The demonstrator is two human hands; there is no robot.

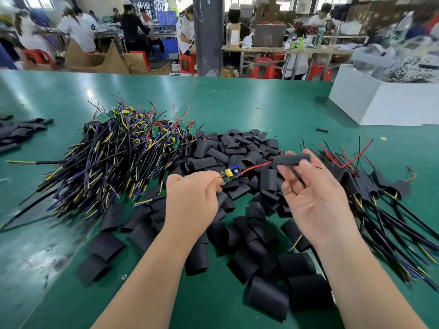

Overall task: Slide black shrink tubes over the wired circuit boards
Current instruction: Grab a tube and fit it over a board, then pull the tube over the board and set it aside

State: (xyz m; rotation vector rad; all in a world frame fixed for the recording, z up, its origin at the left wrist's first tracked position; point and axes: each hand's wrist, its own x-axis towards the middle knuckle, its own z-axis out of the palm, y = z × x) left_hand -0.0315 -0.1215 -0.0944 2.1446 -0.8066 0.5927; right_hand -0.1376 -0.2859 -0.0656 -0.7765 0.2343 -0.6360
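Head view: the left hand (192, 198) is pinching a board (231, 175) by its rear end, leaving the front free. Its red wire (257, 166) is reaching the tube (293, 160), which the right hand (316, 203) is pinching at its fingertips, level with the board, probably ready for sliding on. Spare tubes (237, 148) are lying beneath, within easy reach.
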